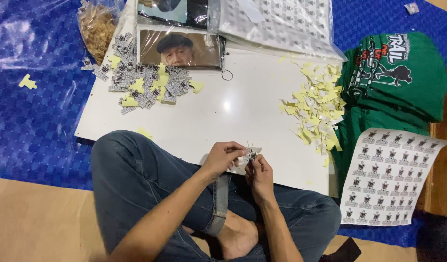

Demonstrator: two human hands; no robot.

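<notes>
Small sticker [251, 155], black-and-white print, pale backing, held nearly flat above near edge of white board [218, 111].

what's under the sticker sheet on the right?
The sticker sheet lies partly on the stack of folded green shirts at its top, and its lower edge reaches the blue mat. What lies beneath its middle is covered.

We sit cross-legged, both forearms reaching forward over our knees. Our left hand [222, 156] and right hand [259, 173] meet close together, fingers curled and fingertips pinched, thumbs nearly touching between them.
</notes>
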